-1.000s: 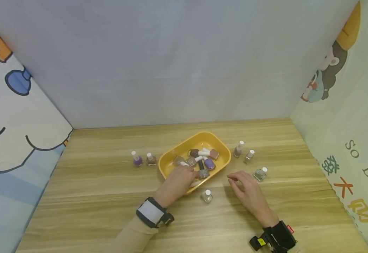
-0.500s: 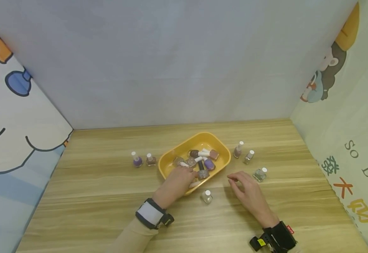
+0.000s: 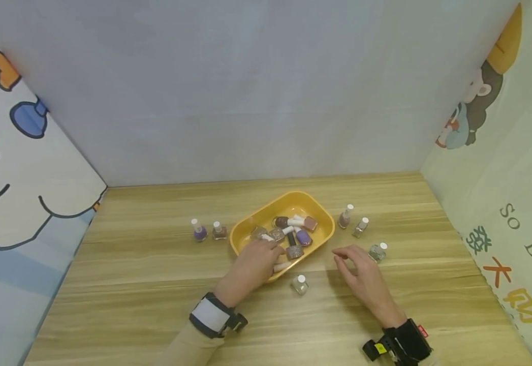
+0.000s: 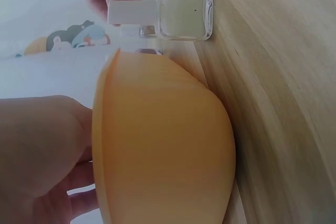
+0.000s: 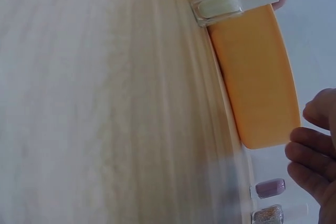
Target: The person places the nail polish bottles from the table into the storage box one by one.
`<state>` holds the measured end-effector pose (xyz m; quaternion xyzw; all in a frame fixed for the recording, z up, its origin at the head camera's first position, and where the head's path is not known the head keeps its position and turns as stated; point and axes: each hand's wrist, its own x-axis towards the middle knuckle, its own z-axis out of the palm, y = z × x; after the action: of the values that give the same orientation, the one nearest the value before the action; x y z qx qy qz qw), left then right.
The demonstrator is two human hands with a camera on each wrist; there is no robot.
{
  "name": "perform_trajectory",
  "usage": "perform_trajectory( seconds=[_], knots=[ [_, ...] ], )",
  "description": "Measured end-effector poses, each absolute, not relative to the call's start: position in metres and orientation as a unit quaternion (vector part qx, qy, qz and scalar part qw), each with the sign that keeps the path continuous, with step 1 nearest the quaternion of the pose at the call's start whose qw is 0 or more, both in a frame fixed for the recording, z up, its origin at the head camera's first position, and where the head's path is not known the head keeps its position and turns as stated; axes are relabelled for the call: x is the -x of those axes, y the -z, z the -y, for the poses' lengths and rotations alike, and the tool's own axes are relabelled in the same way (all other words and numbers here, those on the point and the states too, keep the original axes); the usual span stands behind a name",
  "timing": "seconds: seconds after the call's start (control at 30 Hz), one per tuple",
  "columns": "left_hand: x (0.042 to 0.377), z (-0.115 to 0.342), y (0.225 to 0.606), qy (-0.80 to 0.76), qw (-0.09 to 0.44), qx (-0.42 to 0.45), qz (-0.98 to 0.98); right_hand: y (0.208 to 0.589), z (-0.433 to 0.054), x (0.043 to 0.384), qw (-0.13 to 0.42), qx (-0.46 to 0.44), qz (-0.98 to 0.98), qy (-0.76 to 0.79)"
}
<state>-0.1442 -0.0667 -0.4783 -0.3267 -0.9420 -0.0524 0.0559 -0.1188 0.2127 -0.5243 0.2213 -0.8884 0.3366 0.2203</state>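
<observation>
- Pale grey cloth (image 3: 266,96) fills the back, with 2 printed panels flanking it: cartoon panel (image 3: 19,178) on the left, lettered panel (image 3: 485,193) on the right, "SO LUC" readable down its edge.
- Down below, wood-grain tabletop (image 3: 147,284), streaked yellow and brown, reaching right back to the cloth.
- Centre stage, yellow tray (image 3: 301,202) sitting at a slant, small polish bottles tumbled inside: purple bottle (image 3: 304,238), black-capped glitter bottle (image 3: 294,252), dark bottle (image 3: 281,222), all lying down among others.
- And now the left hand (image 3: 253,262), coming in over the near-left rim, back of the hand up, fingers dipping inside the tray; they bend behind the tray wall in the left wrist view, and whether they pinch a bottle I cannot tell.
- Over to the right hand (image 3: 365,279), poised beside the tray's right end, palm turned inward, thumb and forefinger a narrow gap apart, holding nothing, other fingers loosely bent.
- Just past its knuckles, green-tinted bottle (image 3: 377,252); 2 more behind, mauve bottle (image 3: 344,219) and slim glitter bottle (image 3: 360,229).
- Pale bottle (image 3: 300,286) stands upright between the hands, just in front of the tray.
- Far left, 2 white-capped bottles (image 3: 219,233) side by side.
- Both wrists wear black straps (image 3: 411,340).
</observation>
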Motion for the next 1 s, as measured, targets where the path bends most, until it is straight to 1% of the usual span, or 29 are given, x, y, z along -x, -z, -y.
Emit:
perform_trajectory(
  seconds=[0.33, 0.7, 0.9, 1.0],
  knots=[
    [0.129, 0.083, 0.469, 0.109, 0.139, 0.332, 0.927, 0.518, -0.214, 0.12, 0.221, -0.204, 0.892, -0.338],
    [0.121, 0.115, 0.457, 0.17, 0.211, 0.287, 0.919, 0.517, -0.22, 0.122, 0.243, -0.204, 0.888, -0.333],
    [0.119, 0.133, 0.46, 0.175, 0.294, 0.294, 0.892, 0.515, -0.222, 0.121, 0.243, -0.198, 0.888, -0.336],
    [0.118, 0.141, 0.462, 0.178, 0.313, 0.29, 0.887, 0.516, -0.224, 0.121, 0.247, -0.196, 0.888, -0.335]
  ],
)
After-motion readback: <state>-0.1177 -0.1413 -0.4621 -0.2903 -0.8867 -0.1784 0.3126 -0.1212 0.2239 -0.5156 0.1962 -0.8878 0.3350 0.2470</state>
